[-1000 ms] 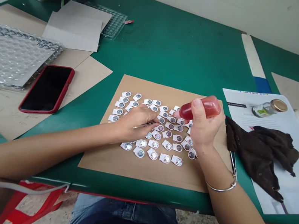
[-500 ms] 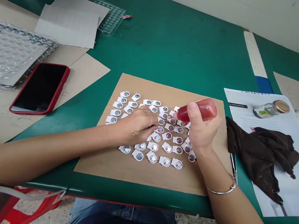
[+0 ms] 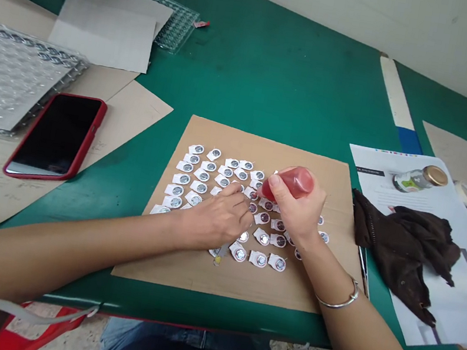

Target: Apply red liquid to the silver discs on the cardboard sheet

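My right hand [image 3: 303,210] grips a red bottle [image 3: 297,181], tipped down toward small white tags [image 3: 261,259] with shiny round centres, laid in rows across a brown cardboard sheet [image 3: 173,269]. Beside it, my left hand [image 3: 224,218] is curled around a slim tool [image 3: 220,253], mostly hidden, its yellow-marked end showing below. The sheet lies on a green worktop [image 3: 275,86], between a red-cased phone [image 3: 59,134] and a dark brown cloth [image 3: 403,257].

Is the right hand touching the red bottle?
Touching: the head view shows the right hand gripping the red bottle, its thumb laid against the side with no gap between.
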Tool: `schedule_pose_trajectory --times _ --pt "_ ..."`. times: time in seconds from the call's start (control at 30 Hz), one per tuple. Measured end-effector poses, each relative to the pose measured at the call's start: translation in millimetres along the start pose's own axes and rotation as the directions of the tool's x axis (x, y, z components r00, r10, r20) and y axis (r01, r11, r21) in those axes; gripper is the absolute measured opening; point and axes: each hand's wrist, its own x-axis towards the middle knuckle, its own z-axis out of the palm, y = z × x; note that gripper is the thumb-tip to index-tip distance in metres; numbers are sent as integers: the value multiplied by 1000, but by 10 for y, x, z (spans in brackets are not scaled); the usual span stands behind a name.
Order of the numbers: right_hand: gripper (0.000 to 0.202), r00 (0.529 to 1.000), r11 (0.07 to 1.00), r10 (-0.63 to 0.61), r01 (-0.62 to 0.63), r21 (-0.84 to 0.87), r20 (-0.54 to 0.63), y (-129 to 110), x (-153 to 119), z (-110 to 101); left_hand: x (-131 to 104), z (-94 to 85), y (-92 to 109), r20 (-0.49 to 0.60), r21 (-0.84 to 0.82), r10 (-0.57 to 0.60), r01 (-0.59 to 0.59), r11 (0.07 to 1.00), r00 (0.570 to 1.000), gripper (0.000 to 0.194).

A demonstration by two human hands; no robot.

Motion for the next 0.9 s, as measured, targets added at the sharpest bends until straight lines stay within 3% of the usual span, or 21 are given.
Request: schedule_pose_trajectory --times 0.17,0.9 --pt "26 1000 1000 -12 12 -21 11 -6 -14 -3 3 -14 -1 27 5 -12 12 1000 1000 30" --pt "27 1000 1000 18 -18 9 21 57 -20 22 3 24 -8 -49 4 14 -14 1000 999 28"
